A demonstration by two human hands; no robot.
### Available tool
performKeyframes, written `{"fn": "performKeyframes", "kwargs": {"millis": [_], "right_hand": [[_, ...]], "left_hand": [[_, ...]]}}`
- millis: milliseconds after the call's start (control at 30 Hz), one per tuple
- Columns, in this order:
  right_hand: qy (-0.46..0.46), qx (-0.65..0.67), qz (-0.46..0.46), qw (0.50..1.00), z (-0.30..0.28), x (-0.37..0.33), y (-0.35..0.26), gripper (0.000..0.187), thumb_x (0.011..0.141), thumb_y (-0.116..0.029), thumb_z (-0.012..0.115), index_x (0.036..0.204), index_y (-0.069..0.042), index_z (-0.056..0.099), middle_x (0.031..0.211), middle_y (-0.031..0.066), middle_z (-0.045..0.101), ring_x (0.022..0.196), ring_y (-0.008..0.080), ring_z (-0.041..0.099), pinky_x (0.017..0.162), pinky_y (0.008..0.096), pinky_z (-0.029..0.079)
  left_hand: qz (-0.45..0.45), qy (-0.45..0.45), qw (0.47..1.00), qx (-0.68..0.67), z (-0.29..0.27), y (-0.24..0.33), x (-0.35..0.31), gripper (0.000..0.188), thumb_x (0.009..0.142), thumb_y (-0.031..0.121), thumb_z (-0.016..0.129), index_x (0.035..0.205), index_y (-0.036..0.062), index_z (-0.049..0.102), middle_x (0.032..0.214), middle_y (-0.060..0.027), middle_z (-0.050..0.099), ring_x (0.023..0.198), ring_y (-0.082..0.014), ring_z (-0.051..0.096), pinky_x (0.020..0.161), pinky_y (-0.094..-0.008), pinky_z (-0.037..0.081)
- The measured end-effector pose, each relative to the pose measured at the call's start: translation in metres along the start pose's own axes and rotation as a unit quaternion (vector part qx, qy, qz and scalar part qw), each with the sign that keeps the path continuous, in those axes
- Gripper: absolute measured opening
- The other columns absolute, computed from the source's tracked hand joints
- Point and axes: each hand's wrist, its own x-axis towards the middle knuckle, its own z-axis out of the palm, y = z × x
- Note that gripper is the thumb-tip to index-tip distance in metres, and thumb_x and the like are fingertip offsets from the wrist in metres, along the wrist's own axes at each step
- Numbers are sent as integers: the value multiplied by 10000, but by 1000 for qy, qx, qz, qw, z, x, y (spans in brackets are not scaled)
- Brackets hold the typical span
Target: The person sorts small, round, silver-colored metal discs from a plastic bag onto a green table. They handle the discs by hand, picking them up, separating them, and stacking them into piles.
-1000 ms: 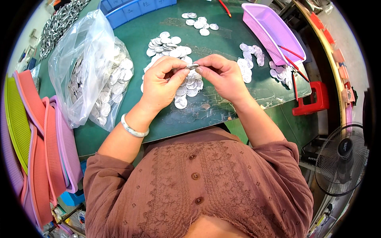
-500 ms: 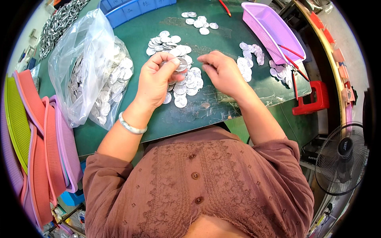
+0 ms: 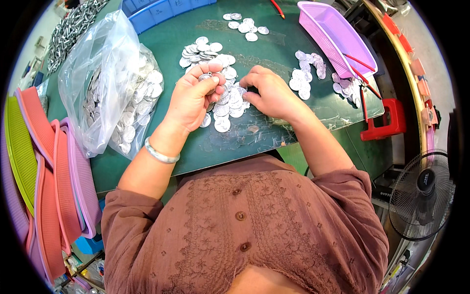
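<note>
Round silver medallions with small loops lie heaped (image 3: pixel 223 109) on the green table. My left hand (image 3: pixel 192 98) is above the heap's left side, closed on a silver medallion (image 3: pixel 207 84) pinched between thumb and fingers; whether more are stacked under it is hidden. At the heap's right edge, my right hand (image 3: pixel 269 93) has its fingers and thumb curled down onto the medallions; what lies between the fingertips cannot be made out. A clear plastic bag (image 3: pixel 105 59) full of the same medallions stands left of my left hand.
Smaller medallion groups lie at the back (image 3: pixel 247 29) and right (image 3: pixel 302 81). A purple basket (image 3: pixel 325 29), red-handled pliers (image 3: pixel 360 73) and a red stool (image 3: pixel 391 120) are at right. A blue bin (image 3: pixel 169 12) stands behind, stacked coloured baskets (image 3: pixel 54 186) left, a fan (image 3: pixel 421 196) lower right.
My right hand has moved slightly left and down onto the heap, its fingers closing in. My left hand has turned a little and shifted slightly left with its medallion.
</note>
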Motion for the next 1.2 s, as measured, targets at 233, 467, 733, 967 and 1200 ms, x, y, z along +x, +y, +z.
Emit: {"fn": "performKeyframes", "kwargs": {"millis": [233,467,733,967,1200], "right_hand": [[5,59,45,997,4,1,-1,163,675,-94,621,811,-10,587,824,136,551,803,300,546,711,363,437],[61,-15,-28,998,12,-1,-12,218,652,-109,670,800,-1,552,781,110,543,718,235,544,630,318,435],[40,272,132,952,8,1,-9,143,684,-57,628,777,9,542,667,54,549,604,127,519,558,253,427],[39,408,100,907,-2,2,-16,138,765,-8,583,898,-7,549,772,-7,545,706,48,507,641,189,428],[27,394,39,918,-5,3,-19,191,798,-43,561,982,7,556,784,-13,558,716,49,509,642,189,423]], "left_hand": [[2,0,998,70,2,0,-2,156,817,39,514,969,26,546,753,-21,558,621,-64,497,531,-164,392],[24,17,994,107,-3,3,-1,138,807,51,531,940,20,555,716,-9,553,576,-43,477,487,-148,361],[14,-13,974,224,5,5,-5,145,787,59,556,928,29,573,678,23,542,550,-19,444,472,-138,339],[25,-47,967,248,5,3,-7,101,796,91,576,881,38,586,669,28,545,536,-15,439,462,-145,330],[42,-88,963,249,3,5,-7,103,818,148,562,818,45,574,642,26,530,538,-22,447,467,-156,343]]}}
